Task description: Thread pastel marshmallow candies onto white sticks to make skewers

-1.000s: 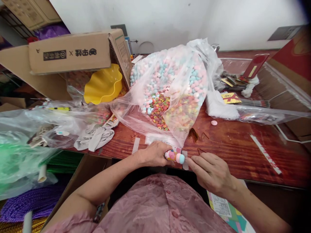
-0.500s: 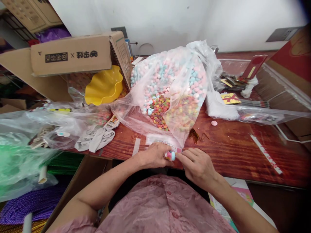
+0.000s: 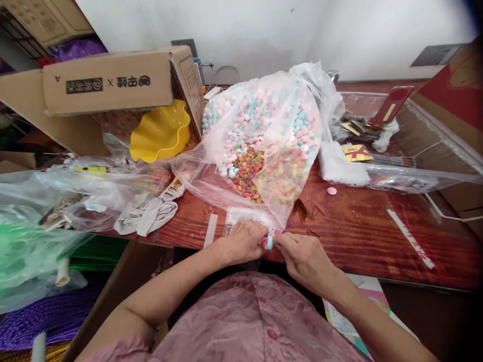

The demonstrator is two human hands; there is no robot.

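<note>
Head view: the left hand [image 3: 246, 241] grips small pink-and-blue pieces [image 3: 268, 242]. The right hand [image 3: 304, 254] sits just beside them, its grip unclear.

Wooden table [image 3: 366, 221], reddish-brown. On it are laid: one clear bag [image 3: 202, 183] filled with coloured pieces [image 3: 247, 173]; one grey cloth [image 3: 160, 215]; one pink disc [image 3: 331, 190]; one red-marked white strip [image 3: 410, 238].

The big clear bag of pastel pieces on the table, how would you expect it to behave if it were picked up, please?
The bag would probably feel floppy, since its thin film wrinkles and drapes loosely. Its load would likely shift, as the pastel pieces look small and loose. It may be awkward to lift, being so bulky.
</note>
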